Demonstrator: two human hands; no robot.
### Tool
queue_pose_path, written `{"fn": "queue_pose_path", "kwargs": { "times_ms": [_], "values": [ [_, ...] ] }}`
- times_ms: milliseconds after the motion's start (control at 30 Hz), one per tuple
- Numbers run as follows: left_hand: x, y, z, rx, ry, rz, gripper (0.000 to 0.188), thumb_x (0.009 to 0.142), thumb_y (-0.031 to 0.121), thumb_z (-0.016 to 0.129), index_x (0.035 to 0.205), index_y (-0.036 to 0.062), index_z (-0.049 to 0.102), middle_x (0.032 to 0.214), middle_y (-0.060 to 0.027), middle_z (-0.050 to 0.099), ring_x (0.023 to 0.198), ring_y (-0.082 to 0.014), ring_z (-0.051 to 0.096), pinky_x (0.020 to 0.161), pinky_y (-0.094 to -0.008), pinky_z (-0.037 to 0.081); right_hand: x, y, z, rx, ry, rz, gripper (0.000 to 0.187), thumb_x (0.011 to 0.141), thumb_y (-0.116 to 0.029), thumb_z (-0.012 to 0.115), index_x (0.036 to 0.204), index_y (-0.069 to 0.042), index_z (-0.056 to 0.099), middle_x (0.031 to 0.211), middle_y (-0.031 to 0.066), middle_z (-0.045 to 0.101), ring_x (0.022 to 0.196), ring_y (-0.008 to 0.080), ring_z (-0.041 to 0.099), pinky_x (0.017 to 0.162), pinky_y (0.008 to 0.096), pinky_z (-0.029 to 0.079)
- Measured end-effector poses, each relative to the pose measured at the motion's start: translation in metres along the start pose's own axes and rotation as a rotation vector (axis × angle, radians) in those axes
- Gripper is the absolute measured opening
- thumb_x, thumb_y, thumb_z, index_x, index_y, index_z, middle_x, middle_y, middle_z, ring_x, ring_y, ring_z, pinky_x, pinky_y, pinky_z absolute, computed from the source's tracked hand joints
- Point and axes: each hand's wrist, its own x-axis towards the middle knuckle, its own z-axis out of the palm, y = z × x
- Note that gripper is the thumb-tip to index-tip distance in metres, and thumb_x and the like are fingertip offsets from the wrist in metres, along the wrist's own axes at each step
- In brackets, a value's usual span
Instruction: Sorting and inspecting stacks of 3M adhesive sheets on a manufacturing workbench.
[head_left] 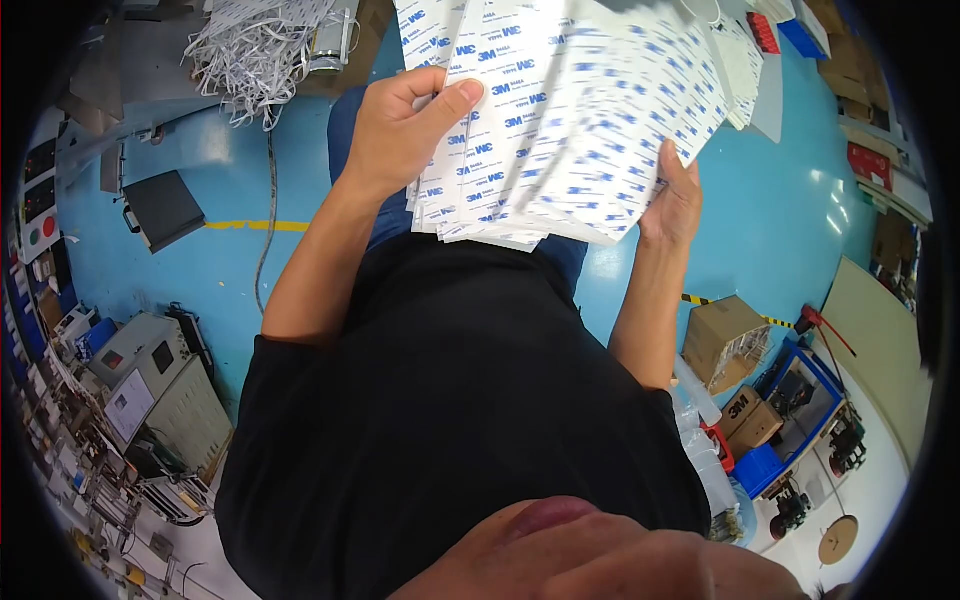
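Observation:
White sheets with blue repeated print (505, 130) are spread like a fan in front of my body, in several overlapping layers. They look like adhesive backing sheets. My left hand (400, 135) is closed on the left part of the bundle, thumb on top and fingers beneath. At the right edge, my right hand (675, 205) grips a sheet (625, 130) that is smeared by motion and curves up slightly. Its thumb lies along the edge, while the other fingers are mostly hidden behind the paper. The lower corners of the layers are uneven, close to my black shirt.
A heap of tangled white paper strips (255, 60) hangs over the edge of the grey worktop at the far left, near a metal can (330, 42). More printed sheets (740, 70) lie at the far right. Beyond are a dark box (170, 210) and a cardboard box (720, 335).

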Motion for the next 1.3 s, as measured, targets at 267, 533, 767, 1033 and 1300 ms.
{"fn": "queue_pose_path", "kwargs": {
  "times_ms": [267,533,767,1033,1300],
  "values": [
    [0.005,0.003,0.002,-0.239,0.115,-0.036,0.022,0.086,0.018,0.062,0.090,-0.0025,0.065,0.079,-0.0024,0.064,0.065,-0.0031,0.055,0.057,-0.0166,0.043,-0.002,-0.014,-0.052,0.552,-0.002,-0.064,0.032,0.093,-0.011,0.044,0.121,0.004,0.047,0.119,0.0207,0.055,0.108,0.0327,0.056,0.092,0.0491,0.047],
    [0.011,-0.005,-0.010,-0.334,0.158,-0.047,0.024,0.086,0.019,0.062,0.096,-0.0029,0.064,0.084,-0.0047,0.066,0.070,-0.0052,0.059,0.062,-0.0170,0.045,-0.007,-0.022,-0.034,0.628,-0.012,-0.105,0.027,0.091,-0.011,0.047,0.112,0.004,0.053,0.101,0.0158,0.062,0.088,0.0289,0.062,0.079,0.0414,0.053],
    [0.012,-0.005,-0.012,-0.356,0.184,-0.056,0.025,0.086,0.022,0.062,0.094,-0.0020,0.064,0.084,-0.0053,0.066,0.071,-0.0062,0.060,0.064,-0.0173,0.045,-0.007,-0.024,-0.022,0.800,-0.243,-0.040,0.021,0.084,-0.002,0.054,0.105,0.002,0.054,0.095,0.0103,0.057,0.079,0.0177,0.057,0.070,0.0270,0.053],
    [0.009,0.002,0.000,-0.191,0.108,-0.004,0.024,0.087,0.022,0.062,0.092,-0.0020,0.065,0.079,-0.0021,0.065,0.067,-0.0031,0.056,0.059,-0.0174,0.044,-0.003,0.018,0.011,0.106,-0.061,0.026,0.045,0.087,-0.003,0.049,0.129,0.005,0.034,0.119,0.0205,0.052,0.108,0.0304,0.055,0.091,0.0392,0.048],
    [0.006,0.001,-0.002,-0.163,0.078,0.024,0.030,0.089,0.028,0.060,0.091,-0.0013,0.065,0.077,0.0001,0.064,0.065,-0.0017,0.053,0.057,-0.0169,0.042,-0.006,0.004,-0.005,0.199,-0.055,0.021,0.047,0.086,-0.004,0.053,0.128,0.006,0.034,0.119,0.0220,0.052,0.104,0.0293,0.058,0.089,0.0396,0.049]
  ]
}}
